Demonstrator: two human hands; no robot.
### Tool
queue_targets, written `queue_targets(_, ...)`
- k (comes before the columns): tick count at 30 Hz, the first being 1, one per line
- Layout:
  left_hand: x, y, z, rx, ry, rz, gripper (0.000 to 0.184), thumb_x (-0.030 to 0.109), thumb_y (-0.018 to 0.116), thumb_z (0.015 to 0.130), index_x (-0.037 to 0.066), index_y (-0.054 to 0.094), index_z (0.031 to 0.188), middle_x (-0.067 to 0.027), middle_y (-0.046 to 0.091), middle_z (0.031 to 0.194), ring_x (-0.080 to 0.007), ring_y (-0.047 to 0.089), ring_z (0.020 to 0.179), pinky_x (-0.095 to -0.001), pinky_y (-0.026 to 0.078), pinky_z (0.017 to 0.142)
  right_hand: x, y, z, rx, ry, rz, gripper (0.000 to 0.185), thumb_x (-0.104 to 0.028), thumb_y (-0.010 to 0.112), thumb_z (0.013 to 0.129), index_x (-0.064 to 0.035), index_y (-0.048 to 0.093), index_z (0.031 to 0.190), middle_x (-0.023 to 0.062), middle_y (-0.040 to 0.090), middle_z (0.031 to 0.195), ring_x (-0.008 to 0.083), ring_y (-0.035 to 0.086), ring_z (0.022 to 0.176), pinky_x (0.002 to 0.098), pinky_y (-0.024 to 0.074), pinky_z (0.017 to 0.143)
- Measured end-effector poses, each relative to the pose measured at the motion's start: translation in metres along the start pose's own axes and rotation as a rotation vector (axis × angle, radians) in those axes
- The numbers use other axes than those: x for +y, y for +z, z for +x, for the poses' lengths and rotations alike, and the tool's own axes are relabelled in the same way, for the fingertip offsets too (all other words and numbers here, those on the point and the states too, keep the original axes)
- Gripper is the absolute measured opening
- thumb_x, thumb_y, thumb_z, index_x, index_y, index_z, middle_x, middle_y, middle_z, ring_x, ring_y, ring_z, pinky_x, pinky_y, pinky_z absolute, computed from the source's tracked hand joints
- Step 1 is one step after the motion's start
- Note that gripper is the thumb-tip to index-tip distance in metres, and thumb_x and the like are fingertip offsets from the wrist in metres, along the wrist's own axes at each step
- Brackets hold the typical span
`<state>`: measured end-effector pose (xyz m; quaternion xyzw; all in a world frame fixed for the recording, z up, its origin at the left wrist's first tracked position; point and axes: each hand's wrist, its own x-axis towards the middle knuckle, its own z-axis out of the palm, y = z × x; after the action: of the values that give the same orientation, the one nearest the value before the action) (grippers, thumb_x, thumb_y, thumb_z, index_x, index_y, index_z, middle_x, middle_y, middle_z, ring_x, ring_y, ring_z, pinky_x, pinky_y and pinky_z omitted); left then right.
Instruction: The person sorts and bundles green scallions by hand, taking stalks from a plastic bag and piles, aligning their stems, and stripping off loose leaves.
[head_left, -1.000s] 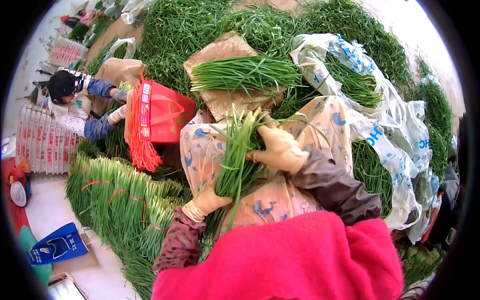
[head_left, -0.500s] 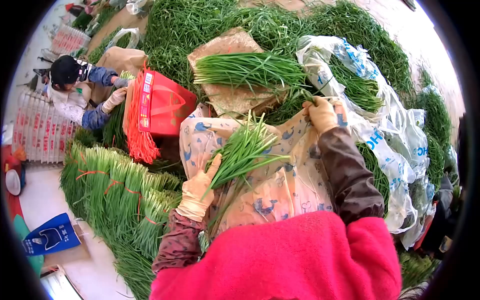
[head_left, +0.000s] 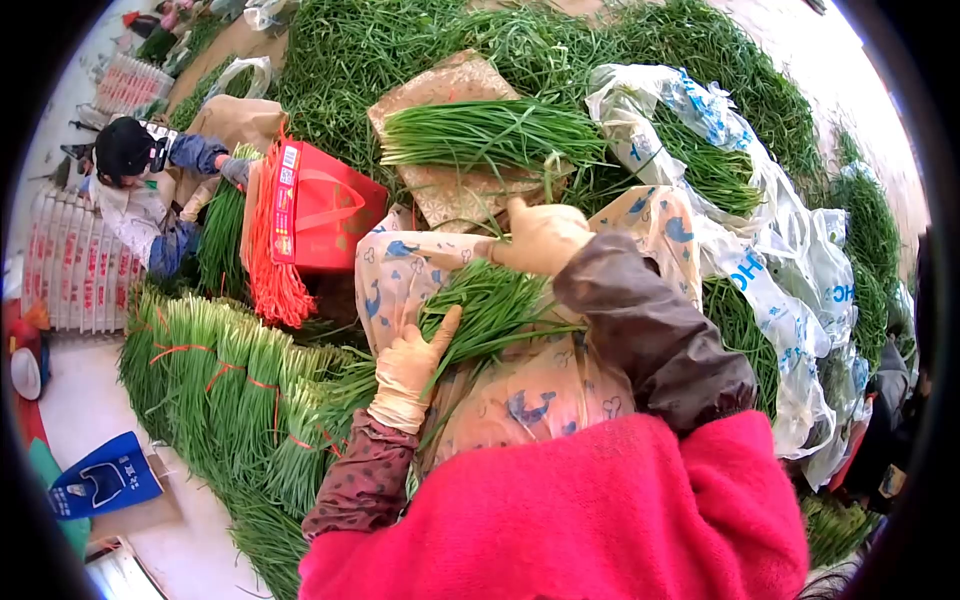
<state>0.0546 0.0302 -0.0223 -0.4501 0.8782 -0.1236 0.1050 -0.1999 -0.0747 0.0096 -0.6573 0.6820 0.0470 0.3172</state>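
A loose bunch of garlic chives (head_left: 500, 305) lies over the patterned apron (head_left: 540, 400) on my lap. My gloved left hand (head_left: 408, 372) is closed round the bunch's left side, its thumb along the leaves. Above the bunch's upper end is my gloved right hand (head_left: 545, 238), thumb and forefinger stretched apart and the other fingers hidden beneath. Whether it touches the stems, I cannot tell. Just beyond my right hand, a larger bundle of chives (head_left: 490, 135) rests on a tan patterned board (head_left: 450, 200).
Tied chive bundles (head_left: 225, 375) stand at my left. A red bag (head_left: 335, 210) with orange-red ties (head_left: 275, 285) sits behind them, near another person (head_left: 135, 200) handling chives. Plastic bags (head_left: 780, 300) holding chives lie at right. Loose chives (head_left: 370, 60) heap up behind the board.
My right hand has moved left from the apron's right side to above the bunch. My left hand keeps its hold. The other person's hand has shifted down from beside the red bag.
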Motion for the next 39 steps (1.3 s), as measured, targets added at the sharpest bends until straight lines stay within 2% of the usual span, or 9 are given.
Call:
queue_targets(7, -0.005, 0.003, -0.012, 0.086, 0.025, 0.025, 0.083, 0.001, 0.052, 0.077, 0.040, 0.028, 0.146, -0.0098, 0.050, 0.081, -0.0193, 0.048, 0.050, -0.0325, 0.045, 0.043, 0.024, 0.050, 0.013, -0.060, -0.039, -0.107, 0.022, -0.019, 0.052, 0.085, -0.0080, 0.067, 0.098, 0.0166, 0.068, 0.087, 0.0355, 0.066, 0.085, 0.0442, 0.0518, 0.075)
queue_targets(16, -0.015, 0.014, -0.019, 0.207, 0.042, -0.074, 0.078, 0.005, 0.052, 0.077, 0.042, 0.033, 0.144, -0.0118, 0.055, 0.089, -0.0186, 0.048, 0.052, -0.0306, 0.044, 0.044, 0.116, 0.023, 0.019, 0.253, 0.202, 0.062, 0.028, -0.027, 0.054, 0.090, -0.0047, 0.063, 0.103, 0.0176, 0.067, 0.085, 0.0337, 0.064, 0.083, 0.0412, 0.0493, 0.073)
queue_targets(21, -0.009, 0.015, -0.014, 0.243, 0.030, -0.038, 0.077, 0.007, 0.053, 0.077, 0.042, 0.033, 0.143, -0.0105, 0.053, 0.086, -0.0188, 0.047, 0.052, -0.0304, 0.042, 0.043, 0.059, -0.028, -0.019, -0.115, -0.049, 0.245, 0.035, -0.037, 0.060, 0.084, -0.0064, 0.069, 0.098, 0.0161, 0.068, 0.092, 0.0327, 0.065, 0.088, 0.0398, 0.0500, 0.076)
queue_targets(24, -0.008, 0.015, -0.012, 0.215, 0.011, -0.039, 0.076, 0.008, 0.053, 0.079, 0.044, 0.033, 0.143, -0.0102, 0.053, 0.084, -0.0189, 0.048, 0.052, -0.0307, 0.043, 0.043, 0.026, -0.010, -0.033, 0.126, -0.299, 0.101, 0.041, -0.044, 0.065, 0.080, -0.0052, 0.068, 0.092, 0.0131, 0.065, 0.094, 0.0310, 0.063, 0.088, 0.0398, 0.0498, 0.076)
queue_targets(26, -0.007, 0.012, -0.010, 0.225, 0.024, -0.045, 0.076, 0.009, 0.053, 0.079, 0.045, 0.032, 0.143, -0.0104, 0.053, 0.085, -0.0190, 0.049, 0.053, -0.0308, 0.044, 0.044, 0.002, -0.007, -0.034, 0.031, -0.415, -0.095, 0.054, -0.045, 0.067, 0.078, -0.0046, 0.062, 0.114, 0.0183, 0.053, 0.129, 0.0358, 0.057, 0.108, 0.0417, 0.0467, 0.089)
queue_targets(31, -0.005, 0.014, -0.010, 0.181, 0.018, -0.068, 0.077, 0.005, 0.054, 0.077, 0.028, 0.031, 0.147, -0.0142, 0.059, 0.100, -0.0218, 0.054, 0.059, -0.0329, 0.047, 0.049, -0.028, 0.041, -0.022, -0.007, -0.608, -0.153, 0.062, -0.046, 0.069, 0.076, -0.0044, 0.057, 0.121, 0.0202, 0.048, 0.134, 0.0370, 0.041, 0.128, 0.0480, 0.0372, 0.099)
queue_targets(34, -0.004, 0.019, -0.011, 0.329, -0.069, -0.223, 0.074, 0.005, 0.054, 0.077, 0.024, 0.034, 0.146, -0.0193, 0.058, 0.117, -0.0249, 0.060, 0.071, -0.0345, 0.051, 0.057, -0.028, 0.064, -0.013, -0.019, -0.804, -0.010, 0.046, -0.036, 0.069, 0.079, -0.0055, 0.062, 0.113, 0.0153, 0.058, 0.123, 0.0344, 0.052, 0.116, 0.0462, 0.0432, 0.091)
queue_targets(37, -0.002, 0.018, -0.012, 0.306, -0.142, -0.373, 0.069, 0.005, 0.055, 0.078, 0.021, 0.038, 0.143, -0.0234, 0.053, 0.128, -0.0303, 0.063, 0.088, -0.0367, 0.054, 0.068, -0.020, 0.082, -0.014, 0.197, -0.587, 0.479, 0.029, -0.029, 0.066, 0.083, -0.0064, 0.066, 0.101, 0.0114, 0.066, 0.079, 0.0318, 0.064, 0.078, 0.0392, 0.0502, 0.070)
queue_targets(39, -0.003, 0.019, -0.012, 0.335, -0.108, -0.303, 0.068, 0.005, 0.055, 0.078, 0.021, 0.040, 0.142, -0.0235, 0.052, 0.128, -0.0325, 0.062, 0.093, -0.0380, 0.054, 0.071, -0.017, 0.082, -0.014, 0.177, -0.431, 0.606, 0.027, -0.028, 0.065, 0.085, -0.0062, 0.065, 0.101, 0.0119, 0.066, 0.079, 0.0280, 0.064, 0.078, 0.0373, 0.0499, 0.071)
